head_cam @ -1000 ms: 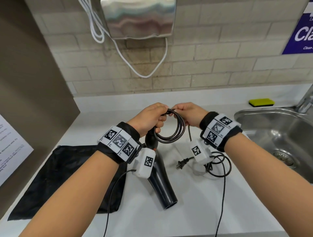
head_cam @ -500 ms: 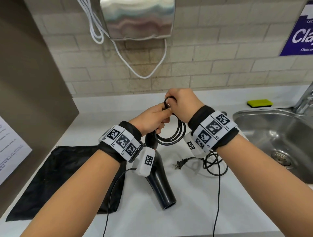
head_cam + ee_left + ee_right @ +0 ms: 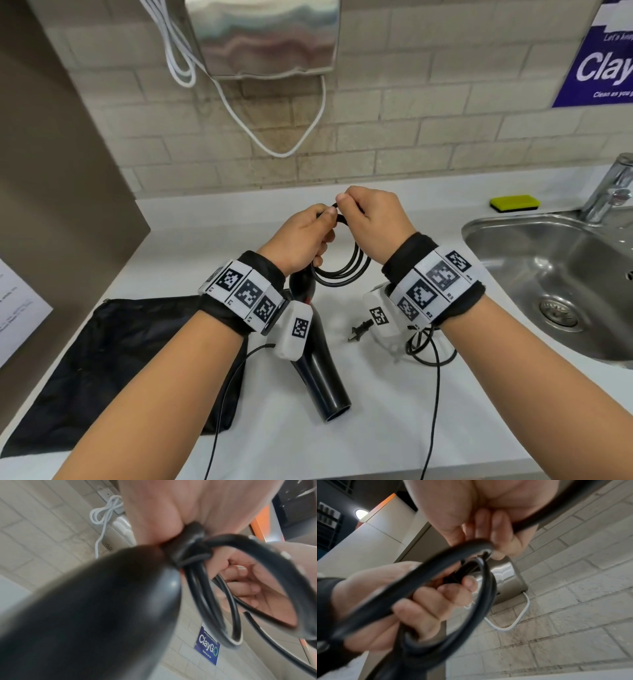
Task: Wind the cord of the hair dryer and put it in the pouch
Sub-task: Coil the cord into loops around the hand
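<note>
Glossy black plastic hair dryer [image 3: 320, 370], matt cloth pouch [image 3: 113, 359], brushed steel sink [image 3: 548, 260]

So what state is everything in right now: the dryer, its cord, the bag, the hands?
hair dryer: lifted by its handle end, nozzle pointing down toward the counter.
cord: partly wound into loops; the rest lies loose.
plug: unplugged, lying on the counter.
pouch: flat on the counter, nothing in it yet.
left hand: grips the loops.
right hand: pinches the cord at the top of the loops.

"ClayGo" and "Clean as you go" on the blue wall sign [image 3: 207, 647]; "R2", "R3" on the right wristband [image 3: 435, 287].
</note>
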A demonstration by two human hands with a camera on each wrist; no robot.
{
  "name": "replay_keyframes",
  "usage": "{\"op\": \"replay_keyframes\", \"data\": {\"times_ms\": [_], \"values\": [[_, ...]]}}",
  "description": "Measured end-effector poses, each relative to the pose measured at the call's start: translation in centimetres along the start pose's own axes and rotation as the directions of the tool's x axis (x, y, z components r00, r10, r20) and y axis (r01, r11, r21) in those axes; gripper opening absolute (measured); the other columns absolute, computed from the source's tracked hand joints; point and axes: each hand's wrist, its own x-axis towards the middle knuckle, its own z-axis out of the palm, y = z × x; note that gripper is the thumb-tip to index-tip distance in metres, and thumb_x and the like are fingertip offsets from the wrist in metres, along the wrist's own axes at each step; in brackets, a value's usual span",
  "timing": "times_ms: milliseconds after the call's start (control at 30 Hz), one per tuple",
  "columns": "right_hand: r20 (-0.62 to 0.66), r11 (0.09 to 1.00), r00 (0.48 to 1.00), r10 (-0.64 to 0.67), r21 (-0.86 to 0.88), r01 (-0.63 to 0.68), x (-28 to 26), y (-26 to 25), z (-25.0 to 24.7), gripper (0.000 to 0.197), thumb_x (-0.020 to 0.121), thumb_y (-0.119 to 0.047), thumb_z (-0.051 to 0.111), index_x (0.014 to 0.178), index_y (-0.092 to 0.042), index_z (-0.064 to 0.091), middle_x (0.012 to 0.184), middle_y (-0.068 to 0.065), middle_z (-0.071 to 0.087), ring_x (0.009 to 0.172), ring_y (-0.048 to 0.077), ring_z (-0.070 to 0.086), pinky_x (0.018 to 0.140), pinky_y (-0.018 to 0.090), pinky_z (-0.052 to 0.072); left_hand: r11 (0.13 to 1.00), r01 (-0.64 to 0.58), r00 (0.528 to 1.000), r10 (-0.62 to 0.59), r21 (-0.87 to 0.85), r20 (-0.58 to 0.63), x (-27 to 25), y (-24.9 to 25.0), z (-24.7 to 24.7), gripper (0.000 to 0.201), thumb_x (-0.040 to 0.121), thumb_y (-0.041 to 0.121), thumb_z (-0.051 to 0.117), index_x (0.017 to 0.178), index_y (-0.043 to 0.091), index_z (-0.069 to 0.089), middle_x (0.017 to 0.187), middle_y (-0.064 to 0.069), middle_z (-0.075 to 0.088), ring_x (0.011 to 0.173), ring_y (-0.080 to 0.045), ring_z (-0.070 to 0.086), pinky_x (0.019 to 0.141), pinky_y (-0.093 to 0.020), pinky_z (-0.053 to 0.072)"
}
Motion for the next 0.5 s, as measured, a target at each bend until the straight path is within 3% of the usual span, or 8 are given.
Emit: {"op": "replay_keyframes", "data": {"times_ms": [167,267,367,500], "values": [[-0.046,0.99,0.994,-0.102,-0.104,0.097,-1.5,0.6,0.9,0.024,0.094,-0.015,0.042,0.078,-0.004,0.056,0.06,-0.004,0.043,0.06,0.017,0.042,0.057,0.027,0.031,0.995,-0.002,1.0,-0.001,-0.1,-0.027,0.3,-0.3,0.2,0.028,0.102,0.029,0.032,0.081,0.017,0.046,0.067,0.002,0.037,0.039,-0.002,0.031,0.041,-0.017,0.033],[-0.077,0.979,0.987,-0.139,-0.163,0.125,-2.6,1.2,1.8,0.025,0.093,-0.017,0.037,0.088,-0.004,0.058,0.071,0.0,0.048,0.066,0.019,0.045,0.061,0.028,0.034,0.987,0.009,0.998,-0.019,-0.16,-0.061,0.6,-0.4,0.1,0.029,0.102,0.029,0.031,0.081,0.016,0.046,0.067,0.001,0.036,0.038,-0.002,0.032,0.04,-0.017,0.033],[-0.139,0.98,0.976,-0.168,-0.132,0.149,-4.1,1.8,3.2,0.032,0.09,-0.018,0.036,0.099,-0.002,0.062,0.074,0.01,0.059,0.065,0.025,0.053,0.058,0.025,0.036,0.981,0.015,0.991,-0.04,-0.195,-0.127,0.8,-0.5,-0.1,0.03,0.102,0.03,0.031,0.079,0.016,0.045,0.068,0.0,0.037,0.038,-0.002,0.032,0.039,-0.016,0.033],[-0.177,0.975,0.963,-0.206,-0.126,0.185,-5.0,2.2,4.3,0.037,0.09,-0.021,0.034,0.103,-0.001,0.063,0.075,0.012,0.064,0.06,0.028,0.059,0.054,0.026,0.045,0.971,0.019,0.989,-0.053,-0.24,-0.137,0.7,-0.6,0.1,0.03,0.102,0.029,0.031,0.077,0.017,0.042,0.066,0.001,0.036,0.037,-0.002,0.03,0.038,-0.016,0.031]]}}
